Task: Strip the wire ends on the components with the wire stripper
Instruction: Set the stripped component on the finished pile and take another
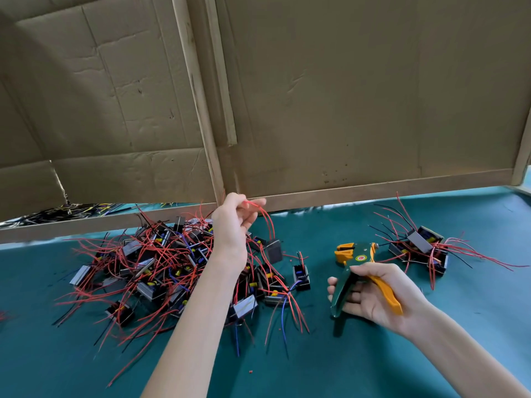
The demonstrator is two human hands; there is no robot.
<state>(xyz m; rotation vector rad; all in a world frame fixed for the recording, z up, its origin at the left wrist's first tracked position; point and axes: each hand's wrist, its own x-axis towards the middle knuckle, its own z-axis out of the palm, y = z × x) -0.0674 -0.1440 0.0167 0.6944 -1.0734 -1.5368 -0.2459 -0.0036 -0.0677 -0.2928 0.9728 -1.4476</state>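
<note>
So the component [273, 250] is dangling off its red wires [265, 216], just above the mat [373, 363] at the right edge of the big pile [161, 265]. Your left hand [232, 225] is lifted, wrist bent, with thumb and fingertips pinching those wires near their ends. The stripper [359, 258] sits in your right hand [370, 297], palm up, fingers curled round its handles, head pointing away from you, well apart from the wires. There's a smaller bunch [422, 248] of components further right, and a cardboard wall [344, 96] behind it all.
</note>
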